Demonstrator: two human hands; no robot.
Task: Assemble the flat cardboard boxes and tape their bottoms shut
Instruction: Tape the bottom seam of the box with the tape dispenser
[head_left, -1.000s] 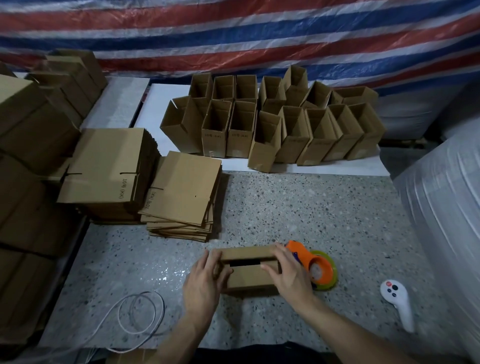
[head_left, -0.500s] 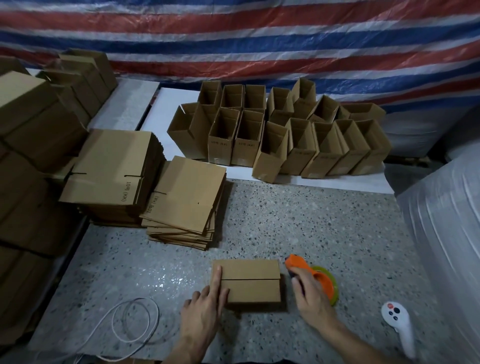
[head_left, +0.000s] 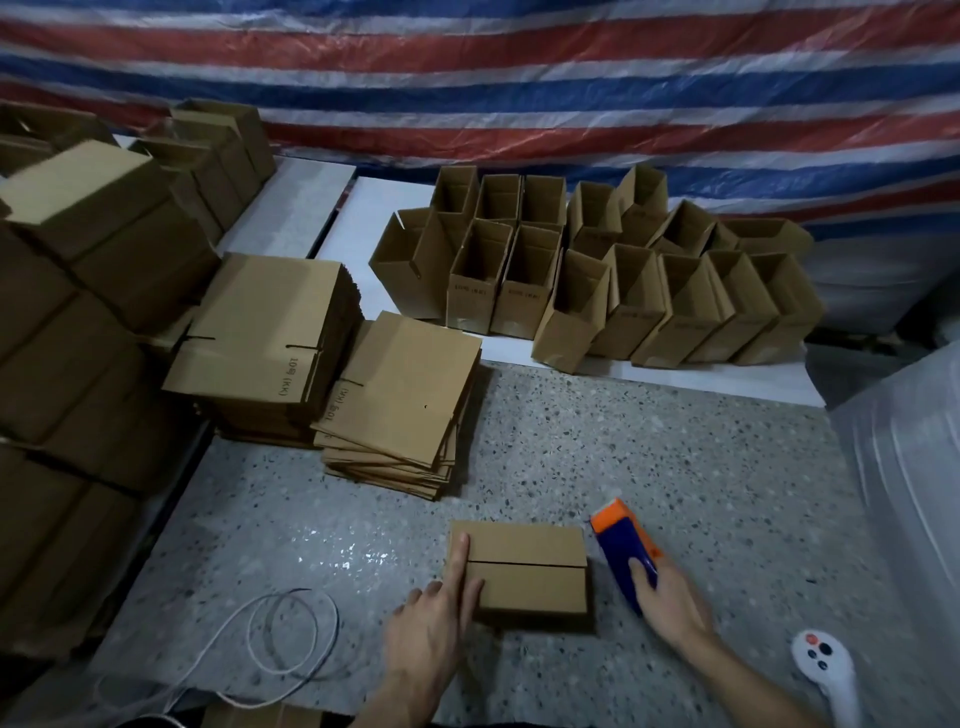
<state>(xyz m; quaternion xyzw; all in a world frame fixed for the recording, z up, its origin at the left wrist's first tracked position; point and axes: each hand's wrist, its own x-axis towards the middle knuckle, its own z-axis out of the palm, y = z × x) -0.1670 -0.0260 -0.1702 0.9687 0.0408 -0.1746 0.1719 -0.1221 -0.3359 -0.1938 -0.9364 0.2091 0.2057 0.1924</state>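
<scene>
Tarpaulin (head_left: 519, 78) striped red, white and blue fills the top of my view. Under it the speckled work surface (head_left: 649, 467) spreads over the middle and lower frame. Dark cardboard bundles (head_left: 78, 338) pile up along the left edge. At upper centre and right I see a cluster of open boxes (head_left: 623, 275) standing upright on a white sheet. Left of centre sit two piles of flat boxes, the taller pile (head_left: 265, 322) touching the lower pile (head_left: 405, 384).

At lower centre the folded box (head_left: 524, 566) lies with its closed flaps up, seam running left to right. The left hand (head_left: 431, 629) rests on its left edge, forefinger straight along the cardboard. Just right of the box, the right hand (head_left: 670, 603) is wrapped round the orange and blue tape dispenser (head_left: 621, 545), held clear of the box. A white cable (head_left: 280, 639) loops at lower left; a white controller (head_left: 826, 670) lies at lower right.
</scene>
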